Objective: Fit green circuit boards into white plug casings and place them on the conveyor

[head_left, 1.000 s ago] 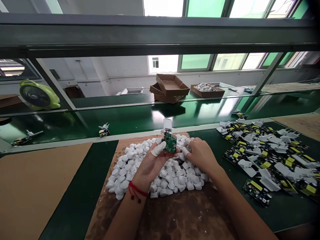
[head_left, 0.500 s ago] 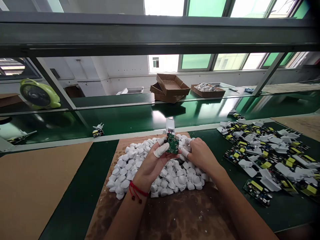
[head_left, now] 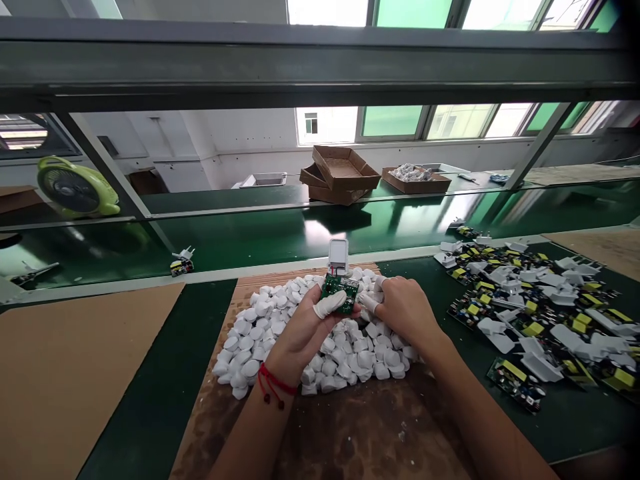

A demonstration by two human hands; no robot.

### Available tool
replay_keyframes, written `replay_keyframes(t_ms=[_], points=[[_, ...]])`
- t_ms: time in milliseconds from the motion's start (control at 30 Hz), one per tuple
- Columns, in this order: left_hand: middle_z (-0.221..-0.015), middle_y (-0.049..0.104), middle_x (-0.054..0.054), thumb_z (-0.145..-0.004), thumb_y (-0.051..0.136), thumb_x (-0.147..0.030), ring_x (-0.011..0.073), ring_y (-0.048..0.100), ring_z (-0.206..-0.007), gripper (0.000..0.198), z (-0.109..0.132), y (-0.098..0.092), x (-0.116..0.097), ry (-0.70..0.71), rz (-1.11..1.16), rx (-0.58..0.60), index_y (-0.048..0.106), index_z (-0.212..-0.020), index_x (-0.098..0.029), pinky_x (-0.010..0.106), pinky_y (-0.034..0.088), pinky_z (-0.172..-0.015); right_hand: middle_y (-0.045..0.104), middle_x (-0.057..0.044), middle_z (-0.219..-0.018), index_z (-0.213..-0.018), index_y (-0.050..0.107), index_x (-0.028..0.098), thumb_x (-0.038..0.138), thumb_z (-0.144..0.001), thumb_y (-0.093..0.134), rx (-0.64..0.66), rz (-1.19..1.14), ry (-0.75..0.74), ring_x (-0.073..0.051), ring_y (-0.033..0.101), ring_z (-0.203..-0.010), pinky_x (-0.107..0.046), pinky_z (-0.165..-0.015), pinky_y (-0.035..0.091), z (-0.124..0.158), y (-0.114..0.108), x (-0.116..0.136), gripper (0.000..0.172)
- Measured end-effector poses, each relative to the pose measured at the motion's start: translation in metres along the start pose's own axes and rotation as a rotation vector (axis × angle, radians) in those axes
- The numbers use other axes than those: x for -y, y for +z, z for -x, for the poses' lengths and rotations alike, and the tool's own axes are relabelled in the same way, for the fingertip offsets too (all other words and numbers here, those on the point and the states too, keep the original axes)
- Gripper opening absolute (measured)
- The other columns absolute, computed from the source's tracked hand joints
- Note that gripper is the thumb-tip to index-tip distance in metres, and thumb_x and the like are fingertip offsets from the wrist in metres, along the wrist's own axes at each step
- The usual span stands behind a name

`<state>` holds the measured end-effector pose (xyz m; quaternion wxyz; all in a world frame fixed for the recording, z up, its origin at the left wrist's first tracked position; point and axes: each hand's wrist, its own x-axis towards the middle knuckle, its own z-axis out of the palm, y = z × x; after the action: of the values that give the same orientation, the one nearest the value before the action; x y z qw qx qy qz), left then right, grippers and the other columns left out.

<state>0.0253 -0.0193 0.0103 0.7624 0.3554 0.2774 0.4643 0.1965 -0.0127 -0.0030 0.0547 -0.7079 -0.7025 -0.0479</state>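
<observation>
My left hand [head_left: 320, 310] grips a green circuit board [head_left: 333, 293], its thumb in a white finger cot lying across the board's face. A white plastic plug piece [head_left: 339, 255] stands up from the board's far edge, joined by short wires. Just right of the board, my right hand [head_left: 397, 300] has its cotted fingers bent together over the pile; what they pinch, if anything, is hidden. Beneath both hands spreads a heap of small white plastic caps [head_left: 357, 357] on a brown board [head_left: 345, 440].
Many circuit boards with white plug pieces [head_left: 535, 300] lie at the right. A green conveyor belt [head_left: 250, 240] runs behind, carrying a board with a plug [head_left: 182, 262]. Cardboard trays [head_left: 345, 170] stand beyond it. A metal beam [head_left: 320, 67] crosses overhead; flat cardboard [head_left: 80, 373] lies left.
The circuit board has turned in my left hand, shifting slightly left, and my thumb now lies across it. My right hand has barely moved. Boards on the belt have slid left.
</observation>
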Motion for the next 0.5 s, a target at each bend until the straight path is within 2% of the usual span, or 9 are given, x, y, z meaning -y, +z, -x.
replay_keyframes(t_ms=[167, 367, 500], points=[[-0.085, 0.068, 0.005, -0.073, 0.072, -0.019, 0.0198, 0.066, -0.075, 0.023, 0.0001, 0.001, 0.0002, -0.011, 0.022, 0.011, 0.064, -0.094, -0.014, 0.04, 0.05, -0.085, 0.064, -0.01, -0.073, -0.07, 0.057, 0.015, 0.011, -0.072, 0.055, 0.006, 0.002, -0.024, -0.023, 0.058, -0.073, -0.03, -0.061, 0.026, -0.0002, -0.0025, -0.0012, 0.005], [-0.082, 0.068, 0.005, -0.073, 0.072, -0.02, 0.0206, 0.066, -0.075, 0.023, -0.0008, -0.0015, 0.0011, -0.001, 0.018, 0.017, 0.064, -0.094, -0.013, 0.04, 0.052, -0.082, 0.061, -0.009, -0.069, -0.067, 0.053, 0.016, 0.007, -0.071, 0.053, -0.002, -0.022, -0.029, -0.022, 0.056, -0.071, -0.029, -0.061, 0.025, 0.0003, -0.0016, -0.0023, 0.01], [-0.085, 0.067, 0.006, -0.077, 0.069, -0.019, 0.0203, 0.066, -0.076, 0.022, -0.0004, -0.0015, 0.0, -0.011, 0.023, 0.011, 0.064, -0.097, -0.013, 0.043, 0.05, -0.087, 0.059, -0.009, -0.071, -0.067, 0.052, 0.016, 0.005, -0.068, 0.052, -0.011, -0.058, -0.042, -0.021, 0.054, -0.071, -0.028, -0.058, 0.025, 0.0002, 0.001, -0.0027, 0.011]])
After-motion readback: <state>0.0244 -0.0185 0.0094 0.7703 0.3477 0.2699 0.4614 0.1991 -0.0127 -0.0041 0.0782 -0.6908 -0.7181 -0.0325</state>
